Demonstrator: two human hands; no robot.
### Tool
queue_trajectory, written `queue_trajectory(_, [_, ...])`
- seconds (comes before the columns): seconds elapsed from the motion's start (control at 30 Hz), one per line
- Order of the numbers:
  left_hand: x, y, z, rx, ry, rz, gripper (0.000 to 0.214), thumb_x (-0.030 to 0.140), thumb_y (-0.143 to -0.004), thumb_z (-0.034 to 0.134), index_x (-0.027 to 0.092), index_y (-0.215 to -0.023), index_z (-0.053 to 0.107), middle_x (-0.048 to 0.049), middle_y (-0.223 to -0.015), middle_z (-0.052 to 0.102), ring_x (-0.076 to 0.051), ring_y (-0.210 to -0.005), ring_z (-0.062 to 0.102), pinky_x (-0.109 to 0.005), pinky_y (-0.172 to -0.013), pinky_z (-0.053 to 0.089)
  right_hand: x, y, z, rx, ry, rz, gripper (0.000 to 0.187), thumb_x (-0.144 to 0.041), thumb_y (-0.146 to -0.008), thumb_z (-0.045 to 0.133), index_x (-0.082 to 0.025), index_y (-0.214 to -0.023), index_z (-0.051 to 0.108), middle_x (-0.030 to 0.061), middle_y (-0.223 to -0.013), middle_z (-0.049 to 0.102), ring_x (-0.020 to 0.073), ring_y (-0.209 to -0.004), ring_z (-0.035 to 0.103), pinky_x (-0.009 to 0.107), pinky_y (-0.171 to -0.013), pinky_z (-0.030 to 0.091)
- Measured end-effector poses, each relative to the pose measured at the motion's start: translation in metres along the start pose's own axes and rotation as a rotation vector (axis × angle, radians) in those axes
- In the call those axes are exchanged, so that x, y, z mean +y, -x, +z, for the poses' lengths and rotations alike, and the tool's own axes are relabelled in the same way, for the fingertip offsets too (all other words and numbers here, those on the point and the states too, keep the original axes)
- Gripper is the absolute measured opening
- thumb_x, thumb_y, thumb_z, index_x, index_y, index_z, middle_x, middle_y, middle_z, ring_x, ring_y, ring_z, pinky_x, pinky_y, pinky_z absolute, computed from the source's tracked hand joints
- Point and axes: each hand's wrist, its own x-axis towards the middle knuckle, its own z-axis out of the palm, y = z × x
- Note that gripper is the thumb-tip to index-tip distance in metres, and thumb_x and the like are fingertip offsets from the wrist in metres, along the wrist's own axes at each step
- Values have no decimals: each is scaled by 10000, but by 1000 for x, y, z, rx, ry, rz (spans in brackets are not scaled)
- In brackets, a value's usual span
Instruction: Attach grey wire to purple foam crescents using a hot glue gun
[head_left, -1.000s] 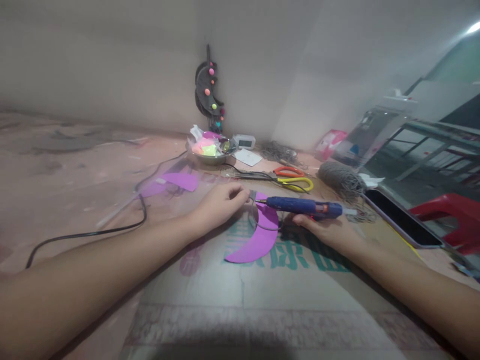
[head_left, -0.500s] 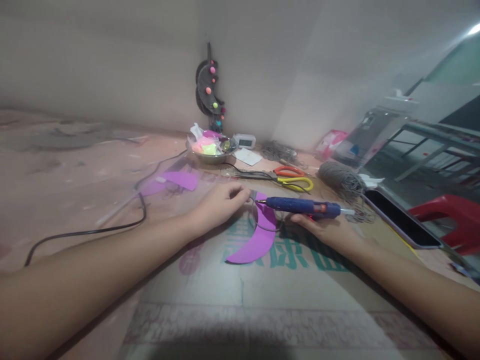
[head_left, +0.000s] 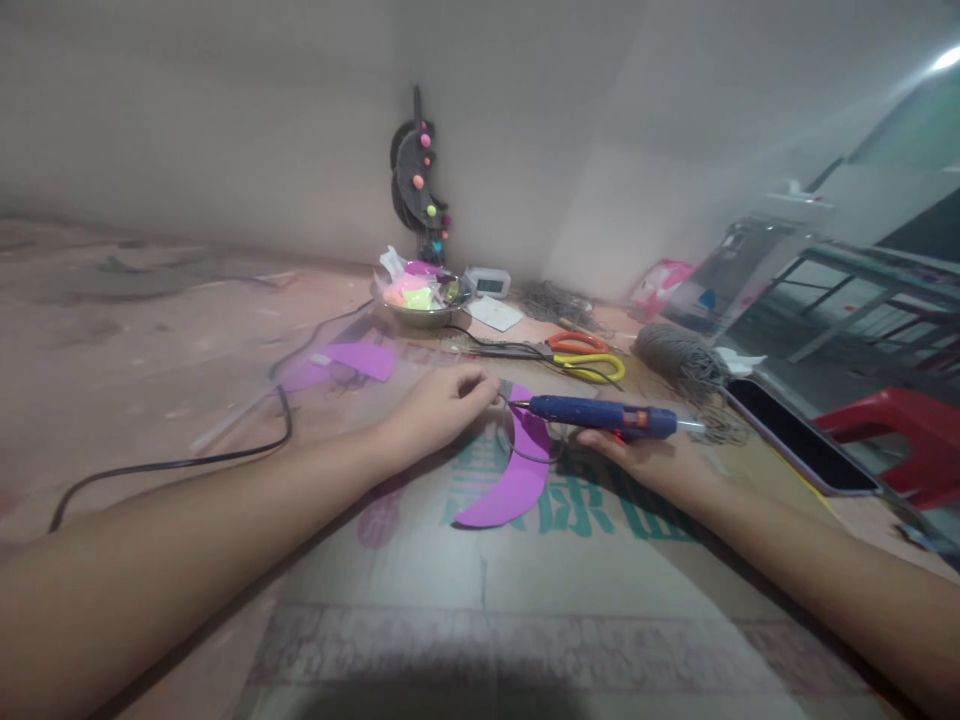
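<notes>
A purple crescent-shaped piece (head_left: pixel 517 480) lies on the printed cardboard in front of me, its upper tip wrapped in something grey. Beside that tip, my left hand (head_left: pixel 457 400) pinches a strand of grey yarn (head_left: pixel 536 459), which loops across the crescent. My right hand (head_left: pixel 637 450) grips a blue hot glue gun (head_left: pixel 592 411) with a red light showing and a clear glue stick out of its back. The gun's nozzle points left, at the upper tip close to my left fingertips. Whether it touches the crescent, I cannot tell.
Behind my hands lie scissors (head_left: pixel 589 367), a bowl of colourful bits (head_left: pixel 424 315) and a ball of grey yarn (head_left: pixel 675 355). A phone (head_left: pixel 802 437) is at the right. More purple pieces (head_left: pixel 364 358) and a black cord (head_left: pixel 187 463) are at the left. A decorated grey crescent (head_left: pixel 412 175) hangs behind.
Almost nothing differs. The glue gun and my right hand have shifted very slightly left; my left hand stays at the crescent's upper tip.
</notes>
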Motion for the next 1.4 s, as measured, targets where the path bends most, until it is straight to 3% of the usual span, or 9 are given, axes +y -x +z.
queue_trajectory(0.27, [0, 0, 1, 6, -15, 8, 337, 395, -900, 454, 171, -650, 483, 31, -622, 526, -107, -572, 468, -225, -553, 349, 1, 0, 0, 53, 2, 43, 214, -418, -762, 674, -216, -708, 627, 0, -579, 619, 198, -587, 612, 293, -531, 502])
queue_trajectory(0.7, [1, 0, -1, 5, -54, 25, 326, 372, -896, 453, 171, -641, 471, 25, -622, 504, -112, -583, 471, -225, -551, 345, -2, -1, 1, 30, -63, 88, 188, -421, -766, 639, -240, -716, 636, 27, -699, 685, 237, -681, 658, 344, -619, 548])
queue_trajectory(1.17, [-1, -1, -1, -4, -98, 29, 333, 393, -906, 437, 173, -665, 503, 18, -627, 522, -124, -604, 485, -237, -559, 355, -10, -4, -2, 37, -71, 93, 207, -444, -755, 598, -264, -655, 573, 8, -632, 667, 223, -609, 650, 349, -577, 556])
queue_trajectory(1.4, [-1, -1, 0, -12, -143, 38, 333, 386, -907, 425, 177, -656, 488, 14, -623, 510, -133, -615, 479, -241, -548, 340, -12, -3, -1, 62, -84, 148, 160, -415, -734, 612, -260, -699, 624, 19, -713, 722, 239, -704, 694, 345, -663, 586])
